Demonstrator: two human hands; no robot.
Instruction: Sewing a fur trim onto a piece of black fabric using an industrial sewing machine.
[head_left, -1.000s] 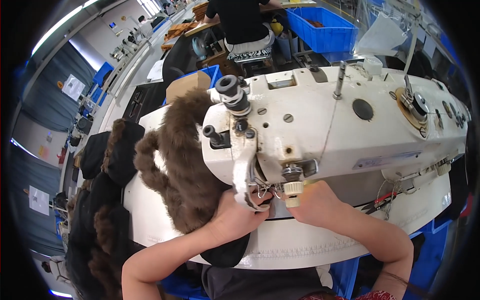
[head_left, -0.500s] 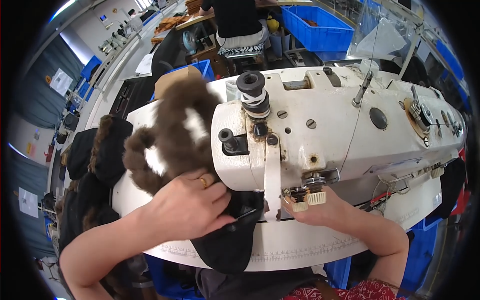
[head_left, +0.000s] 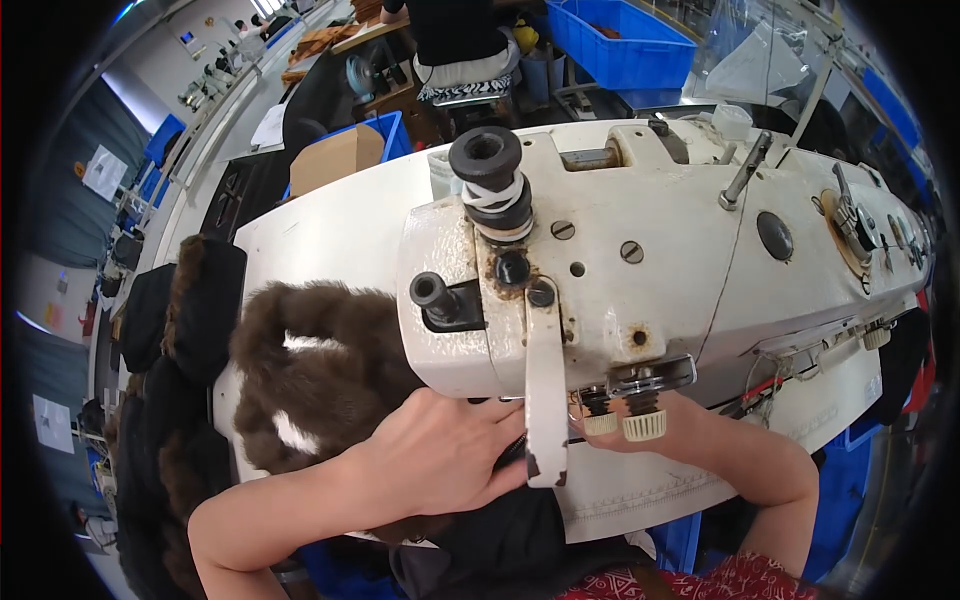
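In the head view, a brown fur piece (head_left: 320, 350) lies on the white desk (head_left: 330, 225), left of the head of a white sewing machine (head_left: 620, 230), its looped strips leaving small gaps where the surface shows through. Black cloth (head_left: 515, 530) spreads at the near edge, beside the fur and below the machine's head.

The left hand (head_left: 440, 455) rests on the work with fingers and thumb partly bent and apart, a dark strip of cloth between them. Its fingertips go behind the machine's pale lever (head_left: 545, 400), so whether they pinch the cloth cannot be told. The right hand (head_left: 685, 425) is right of the lever, partly covered by the cream knobs (head_left: 643, 427); its grip cannot be told either.

A red-handled tool (head_left: 762, 388) lies to the right, beneath the machine's arm. Farther left, black pieces with brown fur trim (head_left: 190, 400) are heaped along the desk. On the far side, cardboard (head_left: 338, 160) stands in a blue bin (head_left: 394, 140). Farther still, a person in a black top (head_left: 455, 30) sits on a patterned stool (head_left: 465, 93), left of a large blue crate (head_left: 625, 55).
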